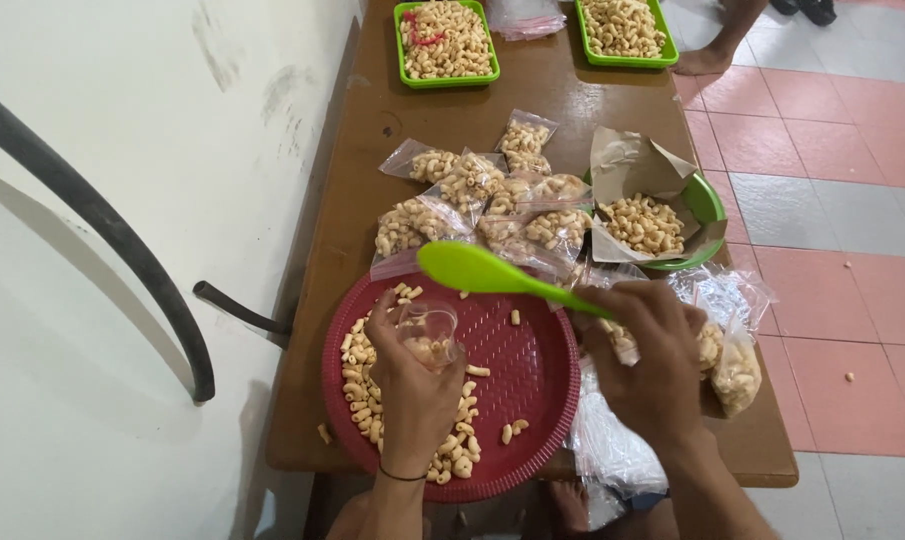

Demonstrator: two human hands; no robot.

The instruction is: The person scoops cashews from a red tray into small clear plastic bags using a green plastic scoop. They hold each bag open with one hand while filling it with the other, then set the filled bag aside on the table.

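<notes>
My left hand grips a small clear plastic cup with a few curled snacks in it, held over a round red perforated tray. Loose curled snacks lie along the tray's left and front. My right hand holds a bright green spoon whose bowl points left above the tray's far rim. That hand also rests on a small clear bag of snacks.
Several filled clear bags lie in a pile beyond the tray. A green bowl lined with brown paper holds snacks. Two green trays sit at the far end. More bags lie at the right edge. A person's bare foot stands nearby.
</notes>
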